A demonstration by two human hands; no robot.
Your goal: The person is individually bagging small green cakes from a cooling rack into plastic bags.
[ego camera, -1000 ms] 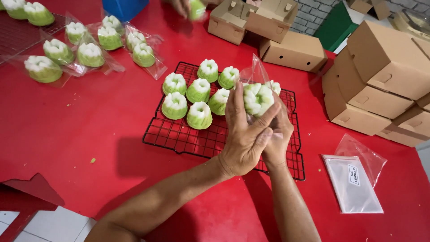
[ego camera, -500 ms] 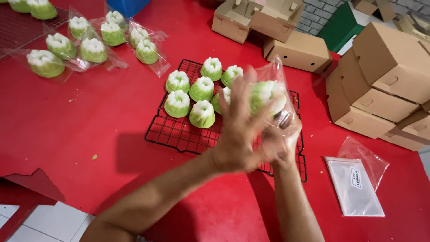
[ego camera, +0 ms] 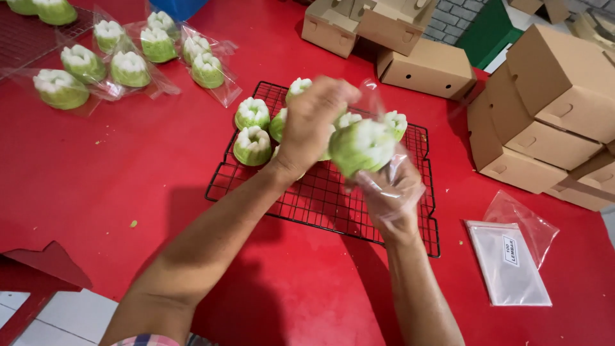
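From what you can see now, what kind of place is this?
Probably a small home bakery's packing table. Green-and-white cakes sit on a black cooling rack, more lie bagged on the red table, and folded cardboard boxes are stacked nearby.

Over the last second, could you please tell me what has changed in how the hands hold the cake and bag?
The left hand has shifted from flat against the cake to gripping it from the upper left. The right hand has slipped lower, under the clear bag, which now hangs around it. The cake remains lifted over the wire rack. The cakes on the rack and the cardboard boxes stayed put.
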